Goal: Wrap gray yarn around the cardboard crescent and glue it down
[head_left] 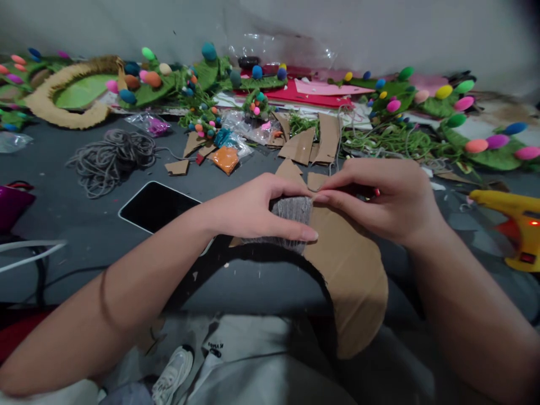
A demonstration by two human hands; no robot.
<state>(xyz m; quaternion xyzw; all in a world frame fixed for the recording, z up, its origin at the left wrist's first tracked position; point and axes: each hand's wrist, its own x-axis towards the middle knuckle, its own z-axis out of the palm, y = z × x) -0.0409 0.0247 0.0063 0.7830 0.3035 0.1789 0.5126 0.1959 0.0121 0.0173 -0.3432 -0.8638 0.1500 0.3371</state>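
Note:
A curved cardboard cutout lies across the table's front edge, its right end hanging over. Grey yarn is wrapped in tight rows around its left part. My left hand grips this wrapped part, thumb on the near face and fingers on the far side. My right hand pinches thumb and forefinger at the cardboard's upper edge, beside the last yarn row. A thin grey strand shows at those fingertips, and a strand rises behind the hand. Something small and red shows under the right fingers; I cannot make out what it is.
A grey yarn heap and a phone lie to the left. On the right is a yellow glue gun with a lit red light. Cardboard scraps, small bags and green pieces with coloured balls line the back.

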